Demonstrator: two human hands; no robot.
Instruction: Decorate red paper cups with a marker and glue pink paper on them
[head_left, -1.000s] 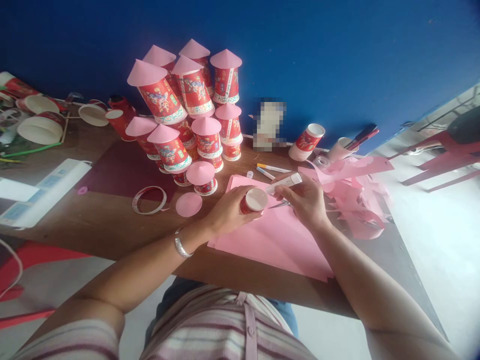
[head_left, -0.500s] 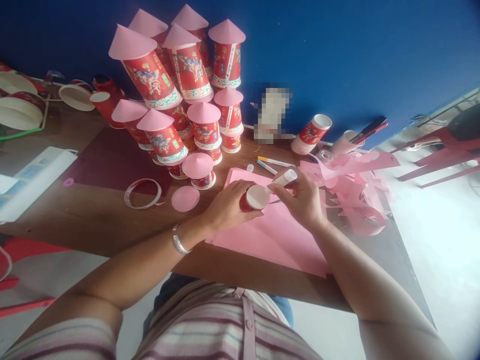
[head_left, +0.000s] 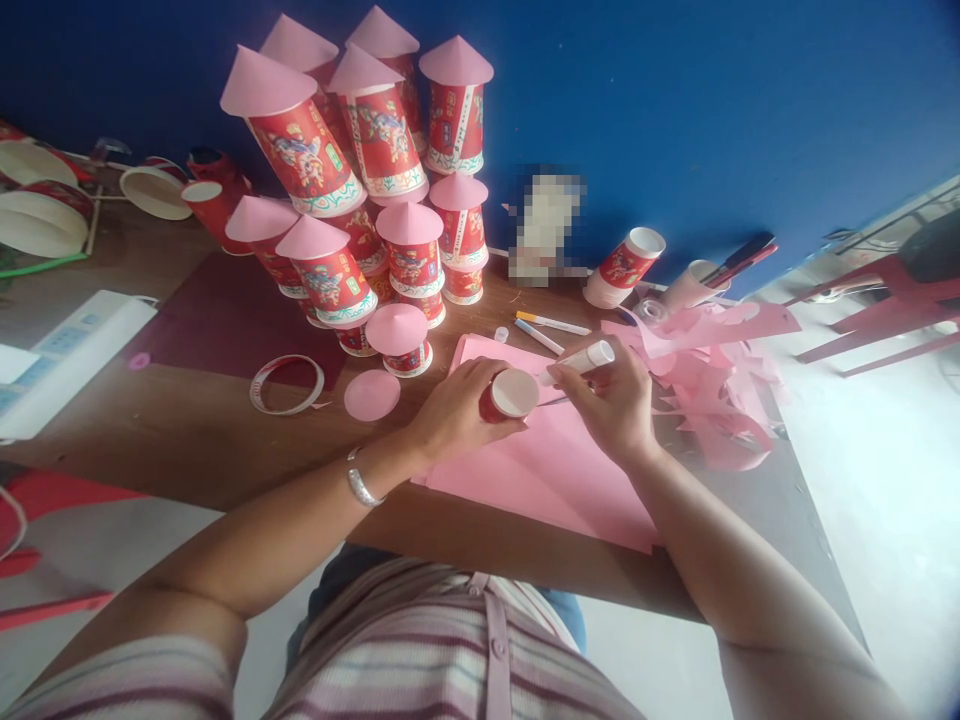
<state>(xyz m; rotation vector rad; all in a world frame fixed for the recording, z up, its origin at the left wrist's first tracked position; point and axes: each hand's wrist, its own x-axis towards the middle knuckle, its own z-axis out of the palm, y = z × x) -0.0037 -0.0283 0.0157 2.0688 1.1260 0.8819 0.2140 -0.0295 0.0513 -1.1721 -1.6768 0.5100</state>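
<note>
My left hand (head_left: 466, 408) is wrapped round a red paper cup (head_left: 514, 393) whose pale round end faces up. In my right hand (head_left: 613, 400) is a white glue stick (head_left: 589, 362), pinched between thumb and fingers, its tip pointing at the cup with a small gap between them. Below both hands lies a stack of pink paper (head_left: 555, 480). To the left of the cup, a pink paper disc (head_left: 372, 396) rests on the table beside a small red cup with a pink paper cone (head_left: 397, 328) on top.
Several red cups with pink cone roofs (head_left: 300, 150) are stacked at the back left. Pink paper scraps (head_left: 720, 380) heap at the right, near a pen holder (head_left: 694, 285) and an upright cup (head_left: 625, 268). A white ring (head_left: 286, 385) and markers (head_left: 553, 322) lie about.
My right hand has drawn the glue stick slightly right, away from the cup's rim. My left hand and the cup stay in nearly the same place.
</note>
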